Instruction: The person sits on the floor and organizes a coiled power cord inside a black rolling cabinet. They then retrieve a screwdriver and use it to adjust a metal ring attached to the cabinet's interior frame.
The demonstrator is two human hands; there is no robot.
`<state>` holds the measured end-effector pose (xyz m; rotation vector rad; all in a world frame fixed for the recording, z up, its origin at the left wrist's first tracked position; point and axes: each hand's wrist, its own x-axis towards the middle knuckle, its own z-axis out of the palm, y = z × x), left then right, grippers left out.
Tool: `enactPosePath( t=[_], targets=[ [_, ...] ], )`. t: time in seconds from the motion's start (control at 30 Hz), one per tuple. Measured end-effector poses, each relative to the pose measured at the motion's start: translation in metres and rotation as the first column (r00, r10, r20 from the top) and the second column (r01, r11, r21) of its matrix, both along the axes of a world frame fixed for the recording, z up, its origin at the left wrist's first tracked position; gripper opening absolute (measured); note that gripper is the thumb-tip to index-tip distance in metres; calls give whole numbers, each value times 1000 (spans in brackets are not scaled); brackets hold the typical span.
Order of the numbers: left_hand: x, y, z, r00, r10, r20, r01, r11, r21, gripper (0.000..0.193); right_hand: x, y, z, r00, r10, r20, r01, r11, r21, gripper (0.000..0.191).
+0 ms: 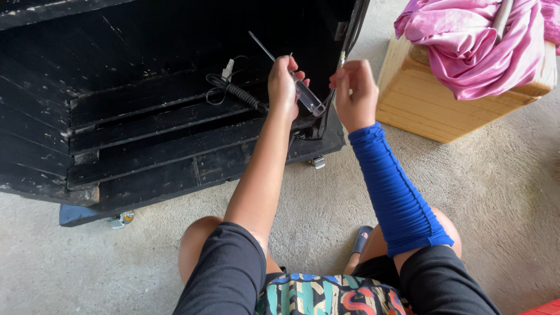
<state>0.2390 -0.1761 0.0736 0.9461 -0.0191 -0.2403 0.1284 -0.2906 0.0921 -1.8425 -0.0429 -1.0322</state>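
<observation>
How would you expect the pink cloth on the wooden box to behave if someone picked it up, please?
The pink cloth would probably hang limp, since it lies in soft folds over the wooden box. Its sheen suggests a smooth fabric that may slip in the fingers. It looks light for its bulk.

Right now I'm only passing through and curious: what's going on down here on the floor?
A person crouches on the concrete floor beside a black wooden cabinet. The left hand grips a screwdriver with a clear handle, its shaft pointing into the cabinet near a coiled cable. The right hand, blue sleeve below it, pinches something too small to tell.
</observation>
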Motion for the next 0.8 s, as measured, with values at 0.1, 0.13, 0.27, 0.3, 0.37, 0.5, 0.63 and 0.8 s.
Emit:
enactPosePath(
  t=[0.1,0.13,0.27,0.3,0.37,0.5,0.63,0.8],
  targets=[
    [-2,-14,2,991,-69,118,44,979,201,19,13,-16,-3,999,36,-27,-35,999,39,8],
    [-4,-20,3,988,-95,120,66,973,222,22,16,-19,-4,1000,17,-24,-16,999,33,8],
    [-11,-42,8,988,-112,105,94,982,165,32,26,-25,-7,1000,-25,10,25,998,51,7],
    [-12,-45,9,991,-100,92,89,989,116,33,27,-26,-8,999,-32,21,30,997,68,7],
    [-13,-48,8,988,-121,94,107,984,139,26,28,-27,-8,998,-57,25,57,998,23,7],
    [-9,-54,3,984,-166,59,165,986,26,18,29,-29,-7,998,-54,24,52,996,70,8],
    [-3,-60,-5,982,-189,27,191,974,-125,20,30,-29,-5,998,-60,21,57,992,114,8],
    [0,-59,-6,970,-238,46,241,965,-101,22,28,-26,-2,993,-114,15,112,991,79,9]
  ],
)
